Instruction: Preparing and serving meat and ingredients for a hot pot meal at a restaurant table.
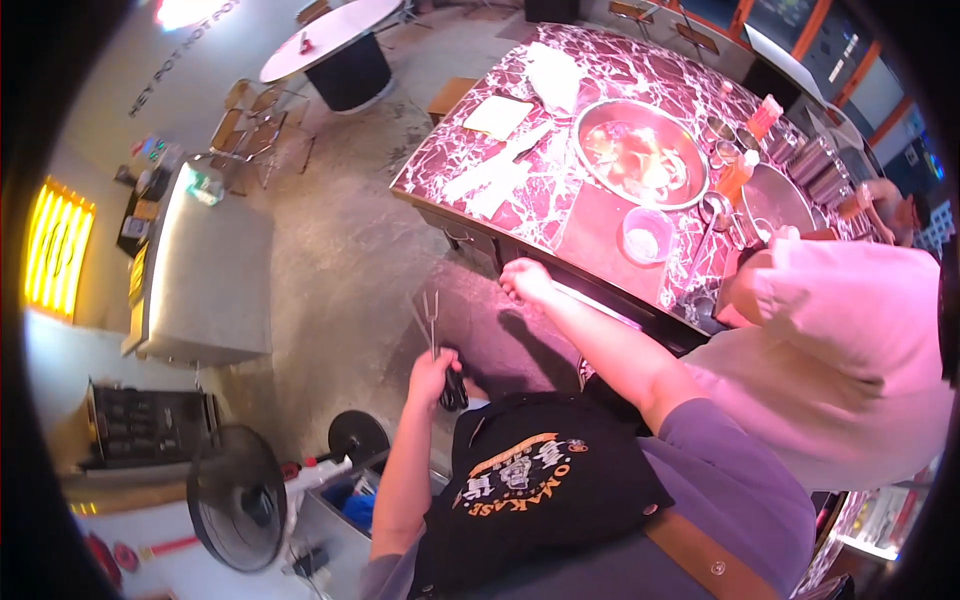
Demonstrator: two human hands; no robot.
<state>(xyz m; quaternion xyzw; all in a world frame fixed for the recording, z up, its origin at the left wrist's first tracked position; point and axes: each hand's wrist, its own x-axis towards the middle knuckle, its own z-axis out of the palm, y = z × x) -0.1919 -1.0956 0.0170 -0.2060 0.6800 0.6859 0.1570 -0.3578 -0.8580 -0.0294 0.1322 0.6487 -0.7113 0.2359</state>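
My left hand (432, 378) is closed round a slim metal tool with a two-pronged tip (431, 312). Its prongs point up and away from me, over the floor; a black part (454, 392) shows beside the fingers. My right hand (524, 281) is held by the near edge of the marbled red table (545, 215), its fingers curled in. Whether anything lies inside them is hidden. On the tabletop beyond it are a brown board (600, 237), a small round tub (646, 236) and a wide metal basin (583, 160) with reddish and pale contents.
Close on my right stands another person in a pale top (830, 350). Bottles (735, 178), metal canisters (815, 165) and a pot (775, 200) crowd the table's right side. A fan (238, 500) stands low left, a grey counter (215, 270) farther left, chairs (250, 125) beyond.
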